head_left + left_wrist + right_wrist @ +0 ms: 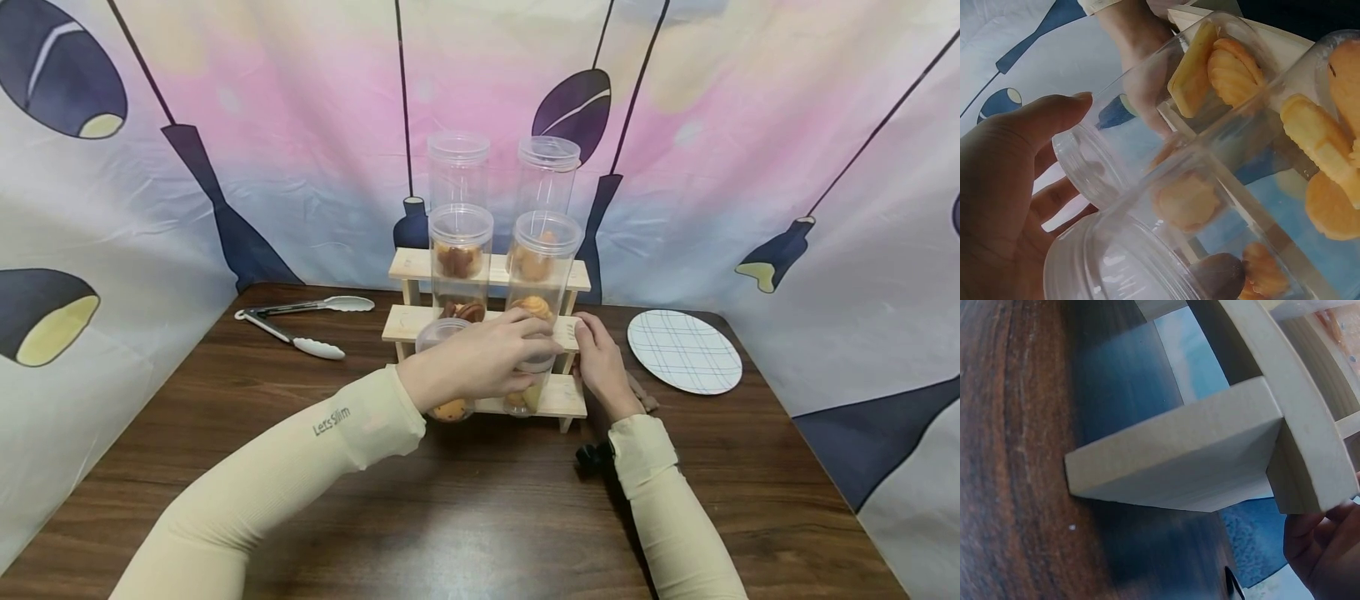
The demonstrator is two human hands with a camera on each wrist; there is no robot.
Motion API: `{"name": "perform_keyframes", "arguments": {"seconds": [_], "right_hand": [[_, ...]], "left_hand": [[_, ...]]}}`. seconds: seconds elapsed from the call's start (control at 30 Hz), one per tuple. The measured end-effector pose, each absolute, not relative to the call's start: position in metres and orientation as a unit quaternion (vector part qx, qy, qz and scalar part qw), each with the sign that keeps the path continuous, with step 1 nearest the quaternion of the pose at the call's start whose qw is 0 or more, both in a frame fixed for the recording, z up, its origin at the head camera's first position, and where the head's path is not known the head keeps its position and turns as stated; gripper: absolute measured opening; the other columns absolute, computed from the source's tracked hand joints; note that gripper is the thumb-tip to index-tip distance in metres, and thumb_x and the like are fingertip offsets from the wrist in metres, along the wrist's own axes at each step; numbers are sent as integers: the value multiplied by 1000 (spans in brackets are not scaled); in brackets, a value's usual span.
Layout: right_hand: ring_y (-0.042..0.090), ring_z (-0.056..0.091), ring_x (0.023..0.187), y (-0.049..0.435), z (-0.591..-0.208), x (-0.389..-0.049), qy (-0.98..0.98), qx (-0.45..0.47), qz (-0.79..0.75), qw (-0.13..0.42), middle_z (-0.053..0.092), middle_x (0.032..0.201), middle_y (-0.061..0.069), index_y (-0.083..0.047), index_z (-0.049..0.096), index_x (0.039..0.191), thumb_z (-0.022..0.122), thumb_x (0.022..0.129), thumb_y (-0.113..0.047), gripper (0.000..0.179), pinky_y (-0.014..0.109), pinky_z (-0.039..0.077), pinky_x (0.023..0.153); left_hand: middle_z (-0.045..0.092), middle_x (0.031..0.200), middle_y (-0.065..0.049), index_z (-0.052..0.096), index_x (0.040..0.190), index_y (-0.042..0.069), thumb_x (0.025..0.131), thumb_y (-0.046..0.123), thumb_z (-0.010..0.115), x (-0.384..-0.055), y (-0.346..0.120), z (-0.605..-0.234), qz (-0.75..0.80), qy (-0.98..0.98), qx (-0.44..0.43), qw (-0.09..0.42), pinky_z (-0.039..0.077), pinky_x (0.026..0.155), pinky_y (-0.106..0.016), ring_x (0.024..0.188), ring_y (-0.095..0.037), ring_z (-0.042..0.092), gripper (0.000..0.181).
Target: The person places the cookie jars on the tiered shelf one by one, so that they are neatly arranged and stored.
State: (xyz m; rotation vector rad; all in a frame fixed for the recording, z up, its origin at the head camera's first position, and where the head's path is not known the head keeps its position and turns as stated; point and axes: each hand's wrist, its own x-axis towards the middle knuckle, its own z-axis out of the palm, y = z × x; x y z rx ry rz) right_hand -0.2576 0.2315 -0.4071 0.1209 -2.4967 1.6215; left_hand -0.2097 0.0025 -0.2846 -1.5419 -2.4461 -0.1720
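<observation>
A three-step wooden display stand (pixel 405 323) bears clear lidded plastic jars in two columns. My left hand (pixel 495 354) reaches across and grips the lid of the front right jar (pixel 527 398), thumb on one side and fingers round the other in the left wrist view. Pale cookies (pixel 1235 69) show through that jar's wall. Beside it, the front left jar (pixel 429 337) is partly hidden by my left wrist. My right hand (pixel 602 367) holds the right end of the stand's middle step, with its fingers at the plank end (pixel 1316 487) in the right wrist view.
Behind stand the middle jars (pixel 461 287) with cookies and the taller-placed back jars (pixel 459 150). Spread tongs (pixel 288 321) lie at the left on the brown table (pixel 450 517). A checked white plate (pixel 685 352) is at the right. A patterned cloth hangs behind.
</observation>
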Motion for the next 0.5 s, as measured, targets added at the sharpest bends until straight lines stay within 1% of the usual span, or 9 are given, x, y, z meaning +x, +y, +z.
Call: {"name": "perform_keyframes", "arguments": {"seconds": [0.33,0.5], "right_hand": [[23,52,52,231,-405,-257,-835,43,542,86,54,69,12,-25,49,140,30,106,-54,49,34,48,51],[23,52,53,231,-406,-256,-835,39,544,78,54,70,12,-26,49,140,30,106,-54,49,34,48,51]], "left_hand": [[58,138,-9,64,132,15,93,26,73,-209,2,-286,-58,-836,-531,130,45,106,-36,130,-29,49,42],[58,137,-9,65,132,15,92,26,73,-209,2,-288,-59,-834,-532,136,45,105,-36,129,-29,50,41]]}}
